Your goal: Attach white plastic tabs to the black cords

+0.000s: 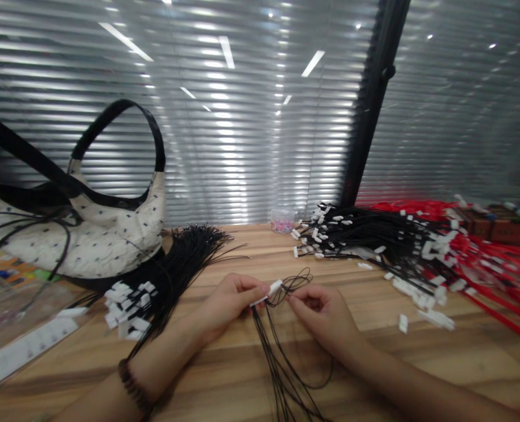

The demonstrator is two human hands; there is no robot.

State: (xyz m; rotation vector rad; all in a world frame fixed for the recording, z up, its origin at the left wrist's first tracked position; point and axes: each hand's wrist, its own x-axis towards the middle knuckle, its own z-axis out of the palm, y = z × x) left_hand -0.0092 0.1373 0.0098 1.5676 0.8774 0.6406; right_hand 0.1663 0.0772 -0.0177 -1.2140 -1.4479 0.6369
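Observation:
Between thumb and fingers, my left hand (239, 296) pinches a small white connector (276, 286) at the middle of the table. Thin black wires (274, 351) hang from it toward me, and some loop up beyond it. My right hand (317, 310) is closed just to the right, its thumb and forefinger pinching the end of a black wire beside those loops. The exact wire tip is hidden by the fingertips. A brown beaded bracelet (132, 384) is on the left wrist.
A white handbag (115, 234) stands left, beside black wires with white connectors (126, 308). Behind stands a small clear tub (281, 221). Bundled black wires (365, 228), red wires (497, 264) and loose white connectors (418, 296) lie right. Blinds and glass (242, 117) close off the back.

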